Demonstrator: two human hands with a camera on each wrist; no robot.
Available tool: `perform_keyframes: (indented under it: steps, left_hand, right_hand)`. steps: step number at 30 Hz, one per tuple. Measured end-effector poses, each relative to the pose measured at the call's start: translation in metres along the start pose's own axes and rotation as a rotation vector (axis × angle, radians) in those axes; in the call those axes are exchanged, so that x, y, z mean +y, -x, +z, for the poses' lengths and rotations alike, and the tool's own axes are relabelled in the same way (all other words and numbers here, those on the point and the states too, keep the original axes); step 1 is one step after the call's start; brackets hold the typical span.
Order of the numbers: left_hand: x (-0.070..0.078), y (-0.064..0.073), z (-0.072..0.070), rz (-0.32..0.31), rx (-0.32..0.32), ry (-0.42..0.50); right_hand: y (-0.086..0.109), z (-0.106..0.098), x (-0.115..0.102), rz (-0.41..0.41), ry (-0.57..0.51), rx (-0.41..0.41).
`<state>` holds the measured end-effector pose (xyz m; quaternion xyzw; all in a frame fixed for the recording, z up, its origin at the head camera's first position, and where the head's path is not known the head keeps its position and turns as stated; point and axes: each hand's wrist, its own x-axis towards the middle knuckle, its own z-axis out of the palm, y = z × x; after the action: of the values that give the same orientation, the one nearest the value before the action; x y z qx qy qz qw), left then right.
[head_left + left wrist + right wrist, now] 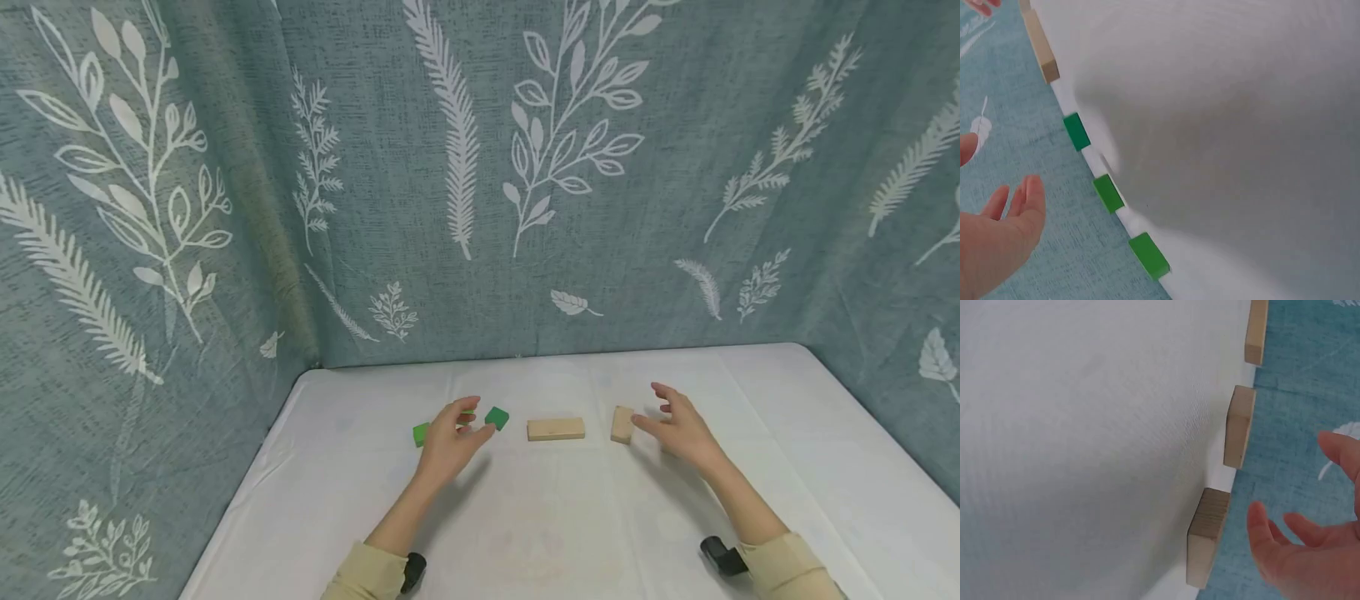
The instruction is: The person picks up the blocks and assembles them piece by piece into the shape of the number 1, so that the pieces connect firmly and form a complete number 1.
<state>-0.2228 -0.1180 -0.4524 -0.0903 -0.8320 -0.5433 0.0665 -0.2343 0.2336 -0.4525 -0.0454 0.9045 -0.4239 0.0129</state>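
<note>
Above the left part of the table is my left hand (446, 446), fingers loosely bent and holding nothing. Around it lie a dark green block (497, 418) and a lighter green block (420, 434). Another light green block (1108, 193) shows fully in the left wrist view; my hand mostly covers it from the head. My right hand (681, 429) hovers empty on the right, thumb overlapping a short wooden block (622, 424) in the head view. One more wooden block (1208, 537) appears in the right wrist view, hidden behind that hand from above.
Between the hands a long wooden block (556, 429) lies crosswise on the white-covered table (540, 517). A teal leaf-patterned curtain (480, 167) stands along the back and both sides. Black wrist straps (723, 557) sit at the sleeves.
</note>
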Motion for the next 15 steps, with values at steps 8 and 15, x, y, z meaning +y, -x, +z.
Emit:
perform_keyframes:
  steps: [8,15]
  left_hand:
    - [0.002,-0.003,0.011,-0.063,-0.056,0.012]
    - [0.003,-0.006,0.017,-0.110,-0.123,-0.036]
  right_hand:
    - [-0.003,0.004,-0.001,0.040,-0.035,-0.054]
    - [-0.003,0.006,0.000,0.046,-0.046,-0.086]
